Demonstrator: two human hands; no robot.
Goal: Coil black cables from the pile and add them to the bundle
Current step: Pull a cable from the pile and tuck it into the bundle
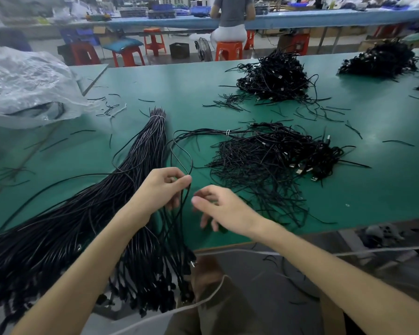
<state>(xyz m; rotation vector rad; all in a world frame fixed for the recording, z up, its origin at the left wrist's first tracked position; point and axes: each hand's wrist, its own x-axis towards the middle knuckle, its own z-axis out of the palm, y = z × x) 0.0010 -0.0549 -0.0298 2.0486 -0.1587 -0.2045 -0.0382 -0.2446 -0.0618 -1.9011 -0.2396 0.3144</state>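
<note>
The left hand [163,189] is pinching the light, limp black cable [182,199] at its loop top, while the right hand [219,206] is hovering, fingers spread.

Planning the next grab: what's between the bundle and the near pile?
Head view: one loose cable loop on the table, running down to the left hand, which pinches it.

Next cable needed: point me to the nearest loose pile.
Head view, right of centre: the loose pile lies on the table beyond the right hand, right of the tied bundle.
</note>
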